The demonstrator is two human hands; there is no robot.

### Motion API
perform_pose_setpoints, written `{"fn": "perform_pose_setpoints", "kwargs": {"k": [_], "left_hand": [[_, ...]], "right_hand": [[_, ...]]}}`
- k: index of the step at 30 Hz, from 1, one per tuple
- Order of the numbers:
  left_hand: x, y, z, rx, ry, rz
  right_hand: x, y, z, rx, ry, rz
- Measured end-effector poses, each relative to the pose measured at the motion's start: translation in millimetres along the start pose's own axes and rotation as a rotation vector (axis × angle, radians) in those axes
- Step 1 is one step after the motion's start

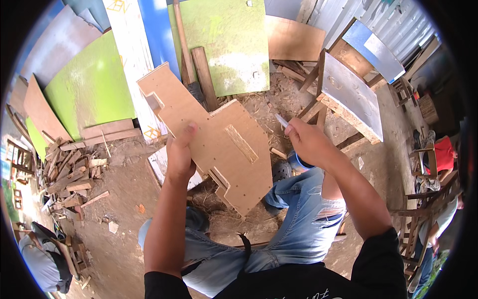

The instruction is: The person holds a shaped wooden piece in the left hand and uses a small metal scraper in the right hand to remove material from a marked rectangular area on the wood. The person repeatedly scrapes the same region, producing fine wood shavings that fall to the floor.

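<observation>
Many wood scraps (72, 182) lay heaped left of the cut brown panel (214, 142), which you held up in front of you. Your left hand (180, 153) gripped the panel's left edge. Your right hand (307, 143), right of the panel, was clenched around a slim whitish object (282, 120); farther right of it stood grey-topped wooden furniture (351, 89).

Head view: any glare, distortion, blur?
Head view: black borders in the corners; head view: lime-green flat panel at left looks bowed toward the rim; head view: whitish patch low on the pale-green upright panel, glare or paint, cannot tell; head view: tan stepped wooden board in the left hand looks sharp.
</observation>
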State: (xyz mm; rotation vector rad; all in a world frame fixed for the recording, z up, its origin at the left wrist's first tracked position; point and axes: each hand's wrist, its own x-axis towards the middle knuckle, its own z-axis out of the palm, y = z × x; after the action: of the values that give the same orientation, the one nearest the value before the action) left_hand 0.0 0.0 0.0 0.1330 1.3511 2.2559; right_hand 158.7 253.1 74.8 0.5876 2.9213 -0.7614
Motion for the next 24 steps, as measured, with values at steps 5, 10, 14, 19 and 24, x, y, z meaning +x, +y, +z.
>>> {"fn": "perform_pose_setpoints", "kwargs": {"k": [5, 10, 14, 19, 24], "left_hand": [[-3.8, 7.1, -1.4, 0.002, 0.002, 0.002], [-5.2, 2.6, 2.0, -0.031, 0.027, -0.003], [-7.1, 0.4, 7.0, -0.083, 0.058, -0.034], [-11.2, 2.8, 10.8, -0.065, 0.039, -0.006], [-14.2, 2.6, 8.5, -0.063, 0.039, 0.01]], "right_hand": [[0.6, -32.6, 10.0, 0.058, 0.001, -0.144], [5.5, -52.0, 14.3, -0.074, -0.058, -0.145], [13.2, -62.8, 8.1, -0.168, -0.191, -0.124], [22.3, -75.8, 2.6, -0.216, -0.258, -0.114], [23.7, -79.9, 7.1, -0.218, -0.28, -0.137]]}}
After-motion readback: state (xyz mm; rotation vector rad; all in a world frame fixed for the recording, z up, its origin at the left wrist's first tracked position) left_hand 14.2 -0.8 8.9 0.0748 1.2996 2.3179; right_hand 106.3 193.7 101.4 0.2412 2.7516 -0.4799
